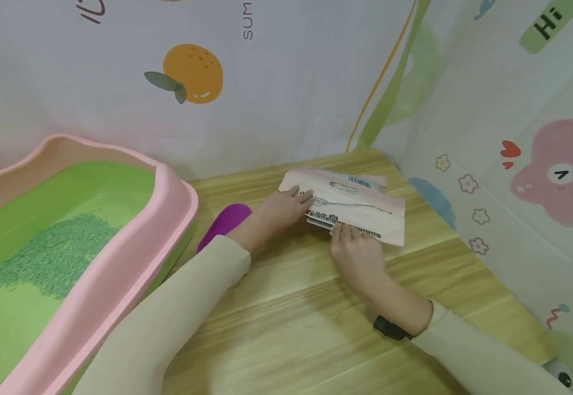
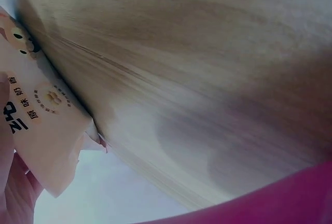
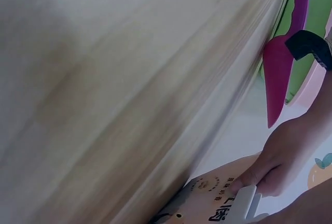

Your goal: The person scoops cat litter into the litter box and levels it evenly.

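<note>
A pale pink printed bag (image 1: 355,197) with a cat face lies near the far right corner of the wooden table, its near edge folded and lifted a little. My left hand (image 1: 284,210) pinches the bag's left side, thumb on the printed front, as the right wrist view shows. At the near edge, my right hand (image 1: 357,252) curls its fingers round a white strip-like bag clip (image 3: 243,203) against the bag. Part of the clip is hidden by the fingers. In the left wrist view the bag's printed front (image 2: 46,110) faces the camera.
A pink-rimmed green litter tray (image 1: 168,192) with green pellets (image 1: 64,252) stands on the left. Between it and my left forearm lies a purple scoop (image 1: 224,222). Printed white curtains (image 1: 276,99) hang behind and to the right of the table (image 1: 276,329).
</note>
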### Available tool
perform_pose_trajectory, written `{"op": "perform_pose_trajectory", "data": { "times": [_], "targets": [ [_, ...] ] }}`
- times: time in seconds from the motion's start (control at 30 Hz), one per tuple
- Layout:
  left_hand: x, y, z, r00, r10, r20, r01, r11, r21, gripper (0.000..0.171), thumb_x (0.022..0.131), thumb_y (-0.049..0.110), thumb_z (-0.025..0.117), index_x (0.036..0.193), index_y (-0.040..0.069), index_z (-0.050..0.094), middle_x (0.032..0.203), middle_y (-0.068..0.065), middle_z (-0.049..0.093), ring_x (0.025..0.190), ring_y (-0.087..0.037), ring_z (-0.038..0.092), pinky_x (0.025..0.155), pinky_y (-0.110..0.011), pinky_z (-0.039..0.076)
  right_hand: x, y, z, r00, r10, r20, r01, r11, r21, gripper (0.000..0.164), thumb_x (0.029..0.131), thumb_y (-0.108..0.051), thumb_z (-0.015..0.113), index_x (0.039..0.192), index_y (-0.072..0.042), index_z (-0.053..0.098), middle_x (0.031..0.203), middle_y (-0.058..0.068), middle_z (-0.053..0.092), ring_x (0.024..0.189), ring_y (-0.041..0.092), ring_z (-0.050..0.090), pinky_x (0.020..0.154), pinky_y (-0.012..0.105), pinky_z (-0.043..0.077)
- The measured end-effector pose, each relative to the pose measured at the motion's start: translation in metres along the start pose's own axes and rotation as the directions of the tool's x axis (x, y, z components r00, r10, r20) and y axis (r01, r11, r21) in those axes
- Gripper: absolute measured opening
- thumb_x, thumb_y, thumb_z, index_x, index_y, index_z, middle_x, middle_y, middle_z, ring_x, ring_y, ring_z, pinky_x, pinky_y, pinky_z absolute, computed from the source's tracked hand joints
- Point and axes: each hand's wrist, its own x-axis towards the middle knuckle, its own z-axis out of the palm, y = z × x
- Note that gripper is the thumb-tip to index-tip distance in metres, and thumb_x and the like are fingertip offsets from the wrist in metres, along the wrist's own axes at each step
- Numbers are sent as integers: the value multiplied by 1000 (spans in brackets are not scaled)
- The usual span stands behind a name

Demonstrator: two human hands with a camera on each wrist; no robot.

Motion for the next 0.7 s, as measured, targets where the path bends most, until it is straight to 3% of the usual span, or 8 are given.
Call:
{"op": "perform_pose_trajectory", "data": {
  "times": [0.13, 0.37, 0.7],
  "targets": [
    [0, 0, 0, 1000, -11, 0, 11, 1000, -13, 51, 108, 3, 38, 157, 11, 34, 166, -5, 30, 152, -31, 33, 112, -46, 46, 1, 0, 3, 1000, -1, 5, 1, 1000, 21, 16, 87, -5, 74, 101, 1, 78, 91, 15, 79, 77, 24, 77, 50, 28, 56],
    [0, 2, 2, 998, -5, -59, 4, 1000, -20, 45, 106, -1, 42, 150, 6, 45, 161, -10, 39, 149, -29, 40, 116, -44, 43, 5, 2, 12, 999, 6, 43, -6, 1000, 4, 17, 89, -6, 73, 104, 1, 77, 90, 16, 78, 73, 24, 77, 47, 28, 54],
    [-1, 3, 0, 1000, -24, -10, 23, 1000, -10, 49, 106, -2, 41, 154, 5, 40, 164, -11, 33, 152, -29, 34, 122, -43, 34, 7, 3, 19, 1000, -29, 8, 29, 999, 15, 16, 87, -5, 73, 101, 3, 77, 83, 16, 77, 66, 21, 73, 46, 26, 52]
  ]
}}
